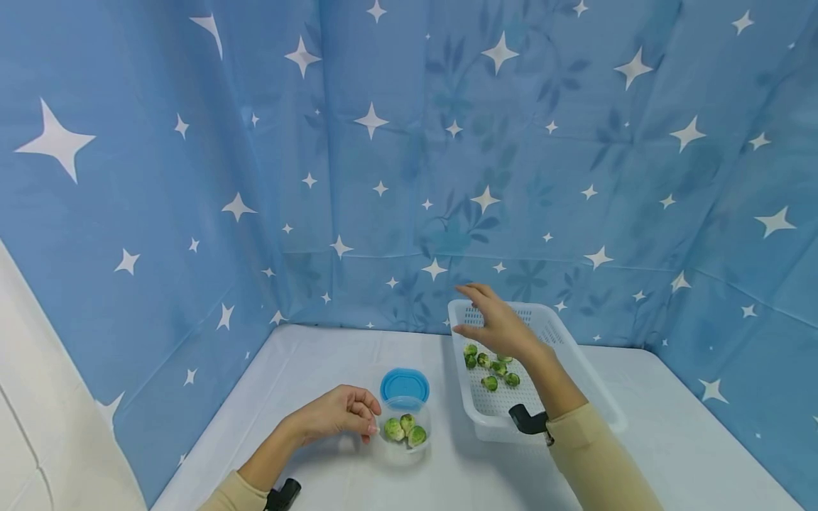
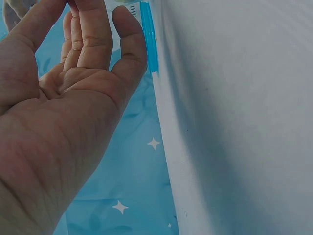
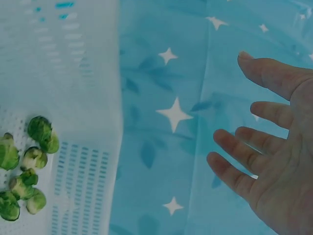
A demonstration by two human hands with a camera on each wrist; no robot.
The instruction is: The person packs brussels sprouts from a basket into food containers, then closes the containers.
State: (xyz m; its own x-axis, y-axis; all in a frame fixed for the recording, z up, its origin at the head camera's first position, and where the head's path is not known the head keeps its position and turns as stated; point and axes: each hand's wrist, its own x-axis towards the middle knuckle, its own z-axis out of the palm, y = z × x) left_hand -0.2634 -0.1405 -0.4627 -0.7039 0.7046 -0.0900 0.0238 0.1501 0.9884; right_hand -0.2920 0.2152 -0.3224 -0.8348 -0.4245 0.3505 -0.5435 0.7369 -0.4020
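On the white table a small round clear plastic container point(image 1: 424, 419) holds three Brussels sprouts point(image 1: 394, 429). My left hand point(image 1: 345, 413) is at its left side, fingers bent, with thumb and index fingertips pinching the rim; in the left wrist view those tips run off the top edge. A round blue lid point(image 1: 405, 385) lies just behind the container. Over the white plastic basket point(image 1: 476, 420) at right, my right hand point(image 1: 501, 328) hovers with fingers spread and nothing held. Several Brussels sprouts point(image 1: 489, 383) sit on the basket floor, below the right hand.
The white tabletop point(image 1: 307, 490) carries the container at left of the basket. A blue star-patterned curtain point(image 1: 383, 177) hangs behind the table and along both sides. Basket walls point(image 3: 95, 98) rise around the sprouts.
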